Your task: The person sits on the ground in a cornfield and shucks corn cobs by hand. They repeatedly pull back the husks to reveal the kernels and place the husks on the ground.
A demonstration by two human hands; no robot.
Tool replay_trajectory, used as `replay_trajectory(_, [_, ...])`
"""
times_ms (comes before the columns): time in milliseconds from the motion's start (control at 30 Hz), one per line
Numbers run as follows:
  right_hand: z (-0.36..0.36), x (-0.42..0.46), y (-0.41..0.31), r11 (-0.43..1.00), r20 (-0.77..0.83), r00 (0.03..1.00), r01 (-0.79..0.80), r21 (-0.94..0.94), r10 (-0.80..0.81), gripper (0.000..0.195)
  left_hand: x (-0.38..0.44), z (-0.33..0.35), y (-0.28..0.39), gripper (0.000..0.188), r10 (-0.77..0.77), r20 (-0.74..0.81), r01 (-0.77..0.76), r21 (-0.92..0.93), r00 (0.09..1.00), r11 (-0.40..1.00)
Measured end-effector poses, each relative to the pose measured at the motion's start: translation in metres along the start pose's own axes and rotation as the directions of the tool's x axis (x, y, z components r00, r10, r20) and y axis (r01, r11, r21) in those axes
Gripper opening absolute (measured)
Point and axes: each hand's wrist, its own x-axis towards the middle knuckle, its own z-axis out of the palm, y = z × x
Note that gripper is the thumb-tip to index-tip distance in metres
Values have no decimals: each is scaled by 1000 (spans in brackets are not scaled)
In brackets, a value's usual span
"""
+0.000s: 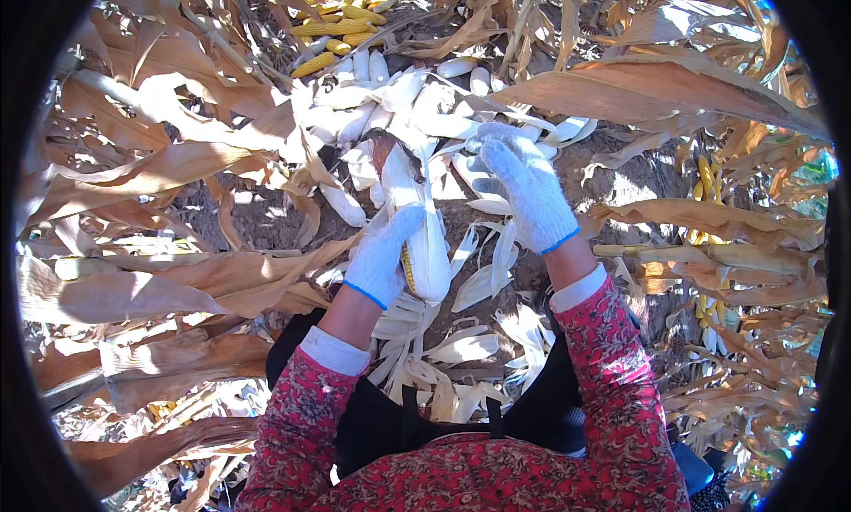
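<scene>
My left hand [382, 249], in a white knit glove with a blue cuff edge, grips an ear of corn [425, 259] still mostly wrapped in pale husk. A strip of yellow kernels shows along its lower left side, and dark brown silk [399, 156] hangs at its far tip. My right hand [525, 179], gloved the same way, is raised to the right of the ear and apart from it. Its fingers are bent towards the left; whether anything lies in them is hidden. Beyond both hands lies a pile of unhusked ears [359, 120] in pale husks.
Husked yellow ears [339, 26] are heaped at the far side. More yellow corn [708, 179] lies among stalks at the right. Dry corn leaves [199, 286] reach in from both sides, one large leaf [671, 96] near my right hand. Stripped husks [465, 346] litter the soil between my legs.
</scene>
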Motion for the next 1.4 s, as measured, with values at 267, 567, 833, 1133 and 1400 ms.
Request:
replay_trajectory(267, [23,-1,39,869,112,991,-3,-495,68,44,8,4,-11,42,130,22,-129,387,991,913])
replay_trajectory(567, [26,-5,25,950,52,973,-205,-237,223,31,8,2,-7,44,153,58,-163,263,987,951])
replay_trajectory(833, [9,6,36,935,30,972,-231,267,232,21,12,0,-9,53,120,-6,-120,-37,993,992])
replay_trajectory(1133, [24,-2,19,861,209,976,63,-505,52,31,16,-7,-8,53,191,67,-202,241,979,949])
replay_trajectory(1400, [31,-6,23,779,144,988,133,-613,-55,34,11,3,-11,54,187,30,-185,358,982,915])
